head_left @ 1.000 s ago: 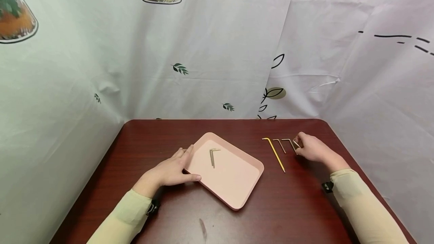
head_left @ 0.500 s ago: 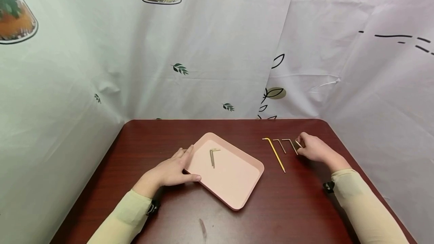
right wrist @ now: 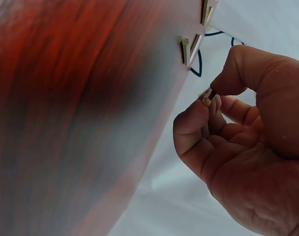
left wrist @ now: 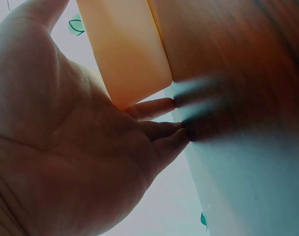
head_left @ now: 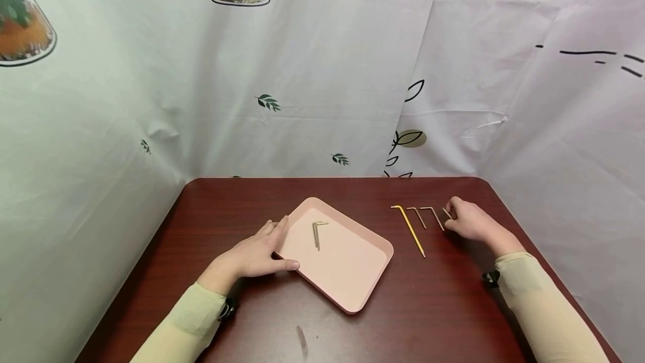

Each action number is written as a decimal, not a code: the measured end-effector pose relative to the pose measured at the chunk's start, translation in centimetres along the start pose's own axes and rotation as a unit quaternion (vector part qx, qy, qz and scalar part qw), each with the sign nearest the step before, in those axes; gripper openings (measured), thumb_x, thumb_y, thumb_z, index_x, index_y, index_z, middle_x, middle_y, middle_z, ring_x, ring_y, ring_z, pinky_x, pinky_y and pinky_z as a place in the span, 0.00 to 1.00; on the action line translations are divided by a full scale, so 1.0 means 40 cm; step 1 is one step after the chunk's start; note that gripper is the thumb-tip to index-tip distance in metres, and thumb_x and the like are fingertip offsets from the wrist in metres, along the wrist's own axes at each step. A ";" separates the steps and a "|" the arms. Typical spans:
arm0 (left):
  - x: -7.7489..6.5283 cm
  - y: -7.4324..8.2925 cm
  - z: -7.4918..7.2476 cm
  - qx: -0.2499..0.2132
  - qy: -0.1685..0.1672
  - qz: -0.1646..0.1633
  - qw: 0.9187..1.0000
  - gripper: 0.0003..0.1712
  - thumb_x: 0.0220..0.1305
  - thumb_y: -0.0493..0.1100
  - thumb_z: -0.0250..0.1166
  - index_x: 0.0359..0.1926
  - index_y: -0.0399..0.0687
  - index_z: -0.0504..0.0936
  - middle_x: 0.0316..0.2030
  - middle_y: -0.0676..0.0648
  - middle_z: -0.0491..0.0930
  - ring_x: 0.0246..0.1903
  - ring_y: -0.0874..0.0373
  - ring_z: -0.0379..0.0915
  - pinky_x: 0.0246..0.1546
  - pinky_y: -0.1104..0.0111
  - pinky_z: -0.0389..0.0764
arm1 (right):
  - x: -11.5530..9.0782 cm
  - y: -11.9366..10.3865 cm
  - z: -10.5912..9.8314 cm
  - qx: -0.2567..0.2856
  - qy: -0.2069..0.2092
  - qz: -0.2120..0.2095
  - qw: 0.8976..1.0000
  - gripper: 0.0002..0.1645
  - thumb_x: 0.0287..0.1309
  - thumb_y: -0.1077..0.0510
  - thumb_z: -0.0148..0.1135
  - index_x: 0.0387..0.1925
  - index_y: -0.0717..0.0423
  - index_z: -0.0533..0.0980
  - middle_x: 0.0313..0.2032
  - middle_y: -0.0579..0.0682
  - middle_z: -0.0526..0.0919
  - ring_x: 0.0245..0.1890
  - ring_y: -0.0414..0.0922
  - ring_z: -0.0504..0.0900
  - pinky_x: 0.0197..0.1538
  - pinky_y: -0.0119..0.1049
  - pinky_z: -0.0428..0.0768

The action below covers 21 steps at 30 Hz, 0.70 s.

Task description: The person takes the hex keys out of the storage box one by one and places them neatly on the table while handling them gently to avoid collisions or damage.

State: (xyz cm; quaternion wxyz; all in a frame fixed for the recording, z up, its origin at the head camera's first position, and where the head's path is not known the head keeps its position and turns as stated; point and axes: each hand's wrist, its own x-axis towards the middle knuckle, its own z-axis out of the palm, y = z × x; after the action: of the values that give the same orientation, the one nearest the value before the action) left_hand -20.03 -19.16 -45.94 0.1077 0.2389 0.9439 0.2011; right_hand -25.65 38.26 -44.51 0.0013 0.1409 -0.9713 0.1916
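Note:
My right hand (head_left: pixel 468 222) pinches a small hex key (right wrist: pixel 207 100) between thumb and forefinger, at the right of the table; most of the key is hidden by the fingers. Just left of it a bare metal hex key (head_left: pixel 435 219) lies on the table. Beyond that come a smaller hex key (head_left: pixel 418 217) and a long yellow hex key (head_left: pixel 410 231). My left hand (head_left: pixel 254 252) rests at the left corner of a pink tray (head_left: pixel 347 273), fingers straight along its outside and thumb at the near rim. Inside the tray, metal hex keys (head_left: pixel 316 235) lie side by side.
The dark red wooden table (head_left: pixel 403 318) has rounded far corners and meets a white printed curtain (head_left: pixel 312 71) at the back and sides. A dark smudge (head_left: pixel 302 340) marks the tabletop nearer the front.
My right hand has shifted slightly to the right with the pinched hex key, widening the gap to the nearest key on the table. My left hand and the tray stay put.

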 end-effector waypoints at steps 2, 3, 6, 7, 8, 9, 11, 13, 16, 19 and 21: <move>0.000 0.001 -0.001 0.000 0.000 -0.001 1.000 0.74 0.66 0.81 0.68 0.91 0.40 0.47 0.87 0.34 0.52 0.86 0.30 0.46 0.79 0.39 0.64 | 0.000 0.001 -0.001 0.000 -0.002 0.000 1.000 0.14 0.58 0.64 0.69 0.43 0.62 0.73 0.30 0.49 0.74 0.30 0.46 0.73 0.38 0.44 0.73; -0.001 0.002 -0.001 0.000 0.000 -0.001 1.000 0.74 0.66 0.81 0.68 0.91 0.40 0.47 0.87 0.34 0.52 0.86 0.30 0.46 0.78 0.39 0.64 | 0.000 0.001 -0.001 0.001 -0.003 0.000 1.000 0.14 0.58 0.65 0.69 0.43 0.62 0.73 0.30 0.49 0.74 0.30 0.46 0.73 0.38 0.44 0.73; 0.000 0.002 -0.001 0.002 0.000 -0.001 1.000 0.74 0.66 0.81 0.68 0.91 0.40 0.47 0.87 0.35 0.52 0.86 0.30 0.46 0.79 0.39 0.64 | 0.000 0.003 0.000 0.001 -0.005 0.004 1.000 0.13 0.59 0.65 0.67 0.43 0.62 0.73 0.30 0.49 0.74 0.30 0.46 0.73 0.38 0.44 0.72; 0.000 0.001 -0.001 0.002 0.000 -0.002 1.000 0.74 0.66 0.81 0.68 0.91 0.40 0.47 0.87 0.35 0.52 0.86 0.30 0.46 0.79 0.39 0.64 | 0.001 0.004 -0.001 0.000 -0.005 0.005 1.000 0.13 0.59 0.65 0.67 0.43 0.62 0.73 0.30 0.49 0.74 0.30 0.46 0.73 0.38 0.44 0.72; 0.000 0.001 0.000 0.003 0.001 -0.002 1.000 0.74 0.66 0.81 0.68 0.91 0.40 0.47 0.87 0.34 0.52 0.86 0.30 0.46 0.79 0.39 0.64 | 0.001 0.004 -0.001 0.000 -0.005 0.006 1.000 0.13 0.59 0.65 0.66 0.43 0.62 0.73 0.30 0.49 0.74 0.30 0.46 0.73 0.38 0.44 0.72; 0.000 0.001 0.000 0.003 0.002 -0.002 1.000 0.74 0.66 0.81 0.68 0.91 0.40 0.47 0.87 0.34 0.53 0.86 0.30 0.46 0.78 0.39 0.64 | 0.001 0.005 -0.001 -0.001 -0.004 0.006 1.000 0.13 0.59 0.65 0.66 0.43 0.62 0.72 0.30 0.49 0.74 0.30 0.46 0.73 0.37 0.44 0.72; 0.001 0.000 0.001 0.003 0.002 -0.003 1.000 0.74 0.65 0.82 0.68 0.91 0.40 0.47 0.87 0.33 0.53 0.86 0.30 0.46 0.78 0.39 0.65 | 0.000 0.006 -0.001 -0.002 -0.002 0.007 1.000 0.13 0.59 0.65 0.66 0.43 0.62 0.72 0.30 0.49 0.74 0.30 0.46 0.73 0.37 0.44 0.72; 0.001 0.000 0.002 0.003 0.003 -0.003 1.000 0.74 0.65 0.82 0.68 0.91 0.40 0.47 0.87 0.32 0.53 0.86 0.30 0.46 0.78 0.39 0.65 | -0.001 0.007 -0.002 -0.002 0.000 0.007 1.000 0.13 0.59 0.65 0.66 0.43 0.63 0.73 0.30 0.50 0.74 0.30 0.46 0.73 0.37 0.44 0.72; 0.001 -0.001 0.004 0.003 0.003 -0.003 1.000 0.74 0.65 0.82 0.68 0.91 0.40 0.47 0.86 0.31 0.53 0.86 0.30 0.46 0.78 0.39 0.65 | -0.001 0.010 -0.001 -0.002 -0.001 0.009 1.000 0.14 0.58 0.64 0.67 0.44 0.64 0.73 0.30 0.50 0.75 0.30 0.46 0.74 0.37 0.45 0.73; 0.000 0.000 0.003 0.003 0.003 -0.004 1.000 0.74 0.65 0.82 0.68 0.91 0.40 0.47 0.87 0.33 0.53 0.86 0.30 0.46 0.79 0.39 0.64 | -0.001 0.013 0.000 -0.004 -0.002 0.011 1.000 0.15 0.59 0.64 0.67 0.45 0.65 0.73 0.31 0.51 0.76 0.30 0.46 0.74 0.37 0.45 0.73; 0.000 0.001 0.003 0.003 0.002 -0.005 1.000 0.74 0.65 0.82 0.68 0.91 0.40 0.47 0.87 0.33 0.53 0.86 0.30 0.46 0.79 0.39 0.63 | 0.000 0.015 0.000 -0.004 -0.002 0.012 1.000 0.15 0.58 0.64 0.67 0.45 0.66 0.73 0.31 0.51 0.76 0.30 0.47 0.75 0.37 0.45 0.74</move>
State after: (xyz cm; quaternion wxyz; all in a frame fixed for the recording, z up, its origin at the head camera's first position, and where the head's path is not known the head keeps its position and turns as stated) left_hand -19.97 -19.11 -46.03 0.1057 0.2344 0.9457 0.1986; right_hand -25.83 38.80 -44.72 -0.0020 0.1299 -0.9736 0.1876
